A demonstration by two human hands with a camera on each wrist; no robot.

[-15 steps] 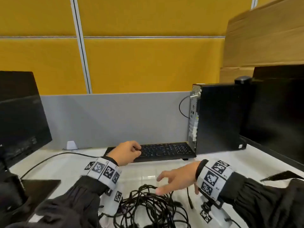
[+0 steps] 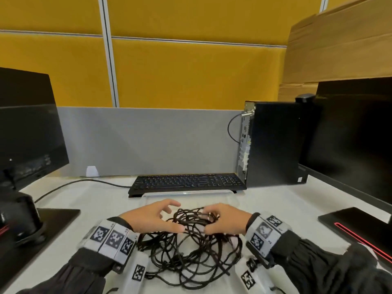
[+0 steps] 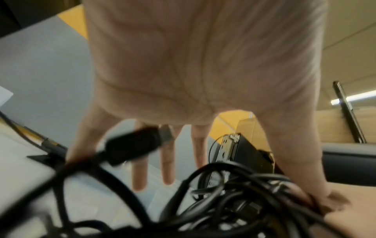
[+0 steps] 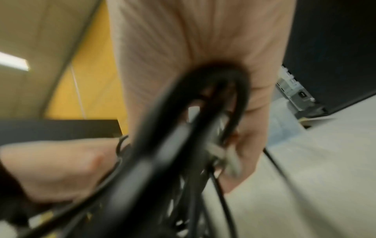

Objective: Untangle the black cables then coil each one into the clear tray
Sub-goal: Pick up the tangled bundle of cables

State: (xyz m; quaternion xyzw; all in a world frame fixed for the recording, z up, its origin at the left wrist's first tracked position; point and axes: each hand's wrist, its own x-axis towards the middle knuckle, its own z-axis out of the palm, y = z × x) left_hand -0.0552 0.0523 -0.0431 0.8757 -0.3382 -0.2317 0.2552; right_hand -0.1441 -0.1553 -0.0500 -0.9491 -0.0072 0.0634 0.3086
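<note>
A tangle of black cables [image 2: 191, 251] lies on the white desk close to me, its top loops lifted between my hands. My right hand [image 2: 227, 219] grips a bunch of those loops, fingers curled round them; the right wrist view shows the cables [image 4: 162, 153] running through the hand [image 4: 193, 40]. My left hand [image 2: 148, 217] is at the tangle's left side, fingers spread and relaxed, thumb touching a strand. In the left wrist view the fingers [image 3: 168, 161] hang straight above the cables [image 3: 234, 201], beside a loose plug [image 3: 132, 145]. The clear tray [image 2: 186, 194] lies just beyond.
A black keyboard [image 2: 186, 183] sits behind the tray, with a PC tower [image 2: 273, 143] to its right. Monitors stand at left [image 2: 27, 128] and right [image 2: 356, 136], their flat bases [image 2: 48, 221] [image 2: 360, 223] flanking my hands. A thin cable [image 2: 70, 185] crosses the desk at left.
My left hand came back from the keyboard to the tangle's left side. My right hand closed on the top loops. The view tilted down, showing the tray.
</note>
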